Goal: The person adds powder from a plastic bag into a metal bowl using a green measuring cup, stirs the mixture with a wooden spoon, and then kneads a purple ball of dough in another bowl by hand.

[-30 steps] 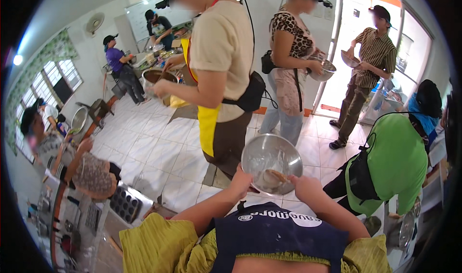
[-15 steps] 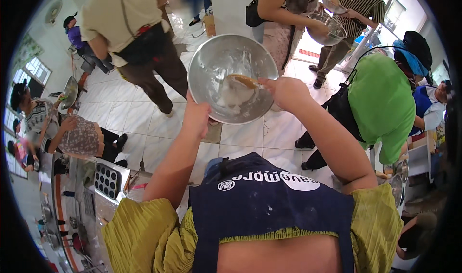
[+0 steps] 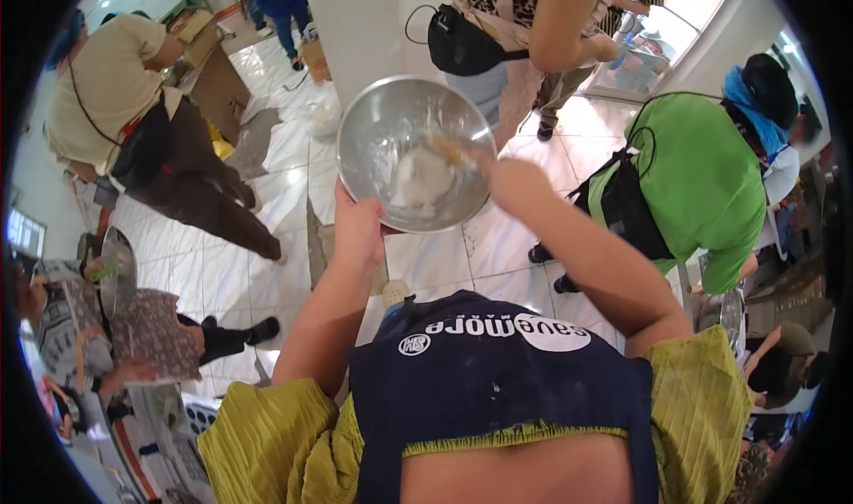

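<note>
While my left hand (image 3: 357,230) clamps the bowl (image 3: 361,144) | right hand (image 3: 522,190), gripping spoon (image 3: 453,153), has bared more pale mixture (image 3: 421,182) | stirring, apparently

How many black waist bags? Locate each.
3 bags: one on the person in cream, one on the person in leopard print, one on the person in green; more may be hidden.

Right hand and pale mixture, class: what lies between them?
The brown utensil, blurred, and part of the metal bowl lie between the right hand and the pale mixture in the head view.
</note>
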Demonstrator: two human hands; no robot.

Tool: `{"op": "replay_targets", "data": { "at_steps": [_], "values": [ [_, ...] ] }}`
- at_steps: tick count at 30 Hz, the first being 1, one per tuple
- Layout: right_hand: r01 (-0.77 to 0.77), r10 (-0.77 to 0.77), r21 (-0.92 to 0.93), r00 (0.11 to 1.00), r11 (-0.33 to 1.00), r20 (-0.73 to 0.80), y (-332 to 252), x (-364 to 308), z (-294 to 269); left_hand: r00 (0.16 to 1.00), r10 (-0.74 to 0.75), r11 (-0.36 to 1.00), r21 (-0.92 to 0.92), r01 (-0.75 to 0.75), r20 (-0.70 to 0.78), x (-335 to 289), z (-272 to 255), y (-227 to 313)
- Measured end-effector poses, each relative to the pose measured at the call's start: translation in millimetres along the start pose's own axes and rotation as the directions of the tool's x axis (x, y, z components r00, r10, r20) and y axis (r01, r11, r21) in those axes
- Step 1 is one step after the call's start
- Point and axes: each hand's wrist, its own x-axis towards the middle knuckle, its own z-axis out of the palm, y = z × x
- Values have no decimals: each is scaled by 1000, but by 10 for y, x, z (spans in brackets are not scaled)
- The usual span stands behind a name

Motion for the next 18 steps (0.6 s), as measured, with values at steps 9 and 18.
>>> {"op": "replay_targets", "data": {
  "at_steps": [9, 18],
  "values": [
    [-29, 29, 0, 999, 1000, 25, -494, 438, -253, 974, -215, 967, 155, 202, 76, 1319, -30, 23],
    [-216, 214, 53, 976, 975, 42, 140, 1007, -31, 945, -256, 955, 202, 215, 205, 1878, 122, -94]
  ]
}}
